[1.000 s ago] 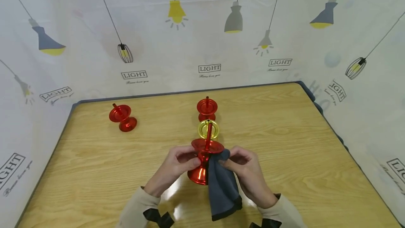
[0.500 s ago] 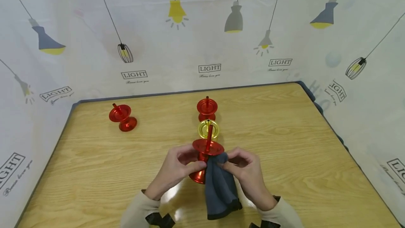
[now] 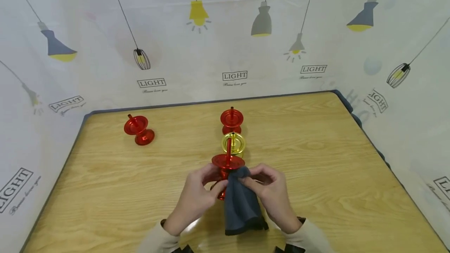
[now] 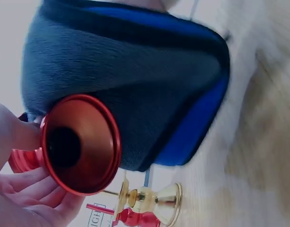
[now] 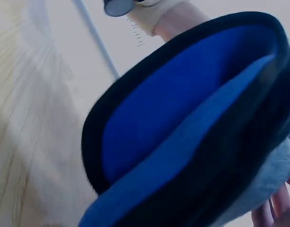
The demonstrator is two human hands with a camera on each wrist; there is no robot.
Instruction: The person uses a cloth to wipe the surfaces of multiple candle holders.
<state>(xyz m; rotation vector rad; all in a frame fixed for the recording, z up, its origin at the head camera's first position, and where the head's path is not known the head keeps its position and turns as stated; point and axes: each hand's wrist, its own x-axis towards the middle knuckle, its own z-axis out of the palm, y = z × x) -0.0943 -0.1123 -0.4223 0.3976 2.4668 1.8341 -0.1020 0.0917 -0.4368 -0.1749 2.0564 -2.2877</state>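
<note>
In the head view a red metal candlestick (image 3: 227, 162) with a wide drip dish and a tall thin stem is held up over the table. My left hand (image 3: 195, 193) grips it below the dish, thumb in front. A grey-blue cloth (image 3: 242, 210) is pinched in my right hand (image 3: 275, 196) against the candlestick's right side and hangs down, covering part of the foot. The left wrist view looks into the hollow underside of the foot (image 4: 98, 146), beside the draped cloth (image 4: 121, 61). The cloth's bright blue inner face (image 5: 168, 109) fills much of the right wrist view.
Just behind the held candlestick stands a gold candlestick (image 3: 240, 145), with a red candlestick (image 3: 232, 119) behind it. Another red candlestick (image 3: 144, 138) is at the table's far left. White printed sheeting (image 3: 158, 18) borders the wooden table (image 3: 334, 175).
The held candlestick has shifted slightly left, and its foot is more covered by my left thumb and the cloth. My right hand has moved the cloth a little left with it.
</note>
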